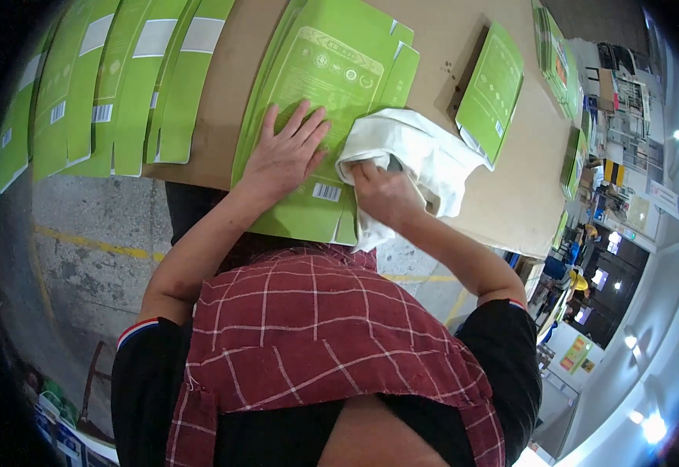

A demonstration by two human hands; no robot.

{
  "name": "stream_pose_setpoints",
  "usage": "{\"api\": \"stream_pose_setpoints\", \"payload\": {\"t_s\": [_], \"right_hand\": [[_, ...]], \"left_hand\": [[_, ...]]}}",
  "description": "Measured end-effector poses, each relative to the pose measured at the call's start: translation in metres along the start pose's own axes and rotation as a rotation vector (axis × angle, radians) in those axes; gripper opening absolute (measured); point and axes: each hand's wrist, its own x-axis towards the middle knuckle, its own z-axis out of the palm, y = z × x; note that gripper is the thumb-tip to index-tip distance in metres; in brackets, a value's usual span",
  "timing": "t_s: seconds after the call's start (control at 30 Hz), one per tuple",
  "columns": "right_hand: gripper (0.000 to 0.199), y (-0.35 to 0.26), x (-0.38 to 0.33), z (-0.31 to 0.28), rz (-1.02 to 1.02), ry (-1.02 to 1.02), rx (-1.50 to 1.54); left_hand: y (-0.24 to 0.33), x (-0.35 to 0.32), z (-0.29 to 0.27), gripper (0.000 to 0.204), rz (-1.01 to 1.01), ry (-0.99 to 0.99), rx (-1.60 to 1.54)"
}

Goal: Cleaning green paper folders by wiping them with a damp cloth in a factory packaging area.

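A stack of flat green printed carton blanks [332, 93] lies in front of me at the table's near edge. My left hand [285, 152] rests flat on the top blank with its fingers spread. At the right side of the same blank, my right hand [386, 193] grips a bunched white cloth [425, 148]. The cloth drapes over the blank's right edge and onto the table, and one end hangs toward me. My right fingertips are partly hidden in its folds.
Several overlapping green blanks [133, 78] lie along the left. Another green carton [493, 86] sits to the right on the brown tabletop [456, 35], with a further green stack [557, 62] beyond it. People and shelves show in the far right background.
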Motion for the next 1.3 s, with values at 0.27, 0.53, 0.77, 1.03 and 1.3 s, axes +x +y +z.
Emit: {"api": "stream_pose_setpoints", "payload": {"t_s": [0.27,0.53,0.77,1.03,1.3], "right_hand": [[0.017,0.141,0.091,0.04,0.305,0.242,-0.149],[0.025,-0.039,-0.022,0.024,0.154,0.031,0.144],[0.021,-0.071,-0.064,0.036,-0.007,0.231,0.908],[0.033,-0.016,-0.179,-0.017,0.707,0.668,2.28],[0.053,-0.034,-0.281,-0.073,0.586,1.967,1.952]], "left_hand": [[0.002,0.006,0.001,0.043,0.03,-0.01,-0.039],[0.0,0.005,-0.004,0.04,0.008,0.025,0.023],[-0.003,0.009,0.003,0.038,0.084,0.062,0.025],[0.051,0.103,-0.015,0.038,0.102,0.078,-0.473],[0.098,0.296,0.159,0.054,-0.624,-0.109,-1.033]]}}
